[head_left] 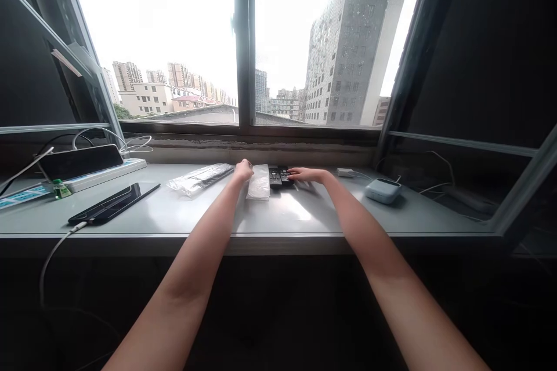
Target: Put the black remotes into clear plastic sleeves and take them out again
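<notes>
And here we are at the window sill, both arms out! The right hand comes in open, fingers lying flat across the right end of a black TV remote. That's good technique, a light, flat hand to keep the remote from skating on this glossy surface. The remote sits square on the sill, far side, its dark button rows showing. The left hand is curled at the far end of a white plastic-wrapped packet, just left of the remote; whether it's gripping, we can't tell. Further left lies a clear-wrapped packet with dark contents, and a smartphone sits nearer still.
</notes>
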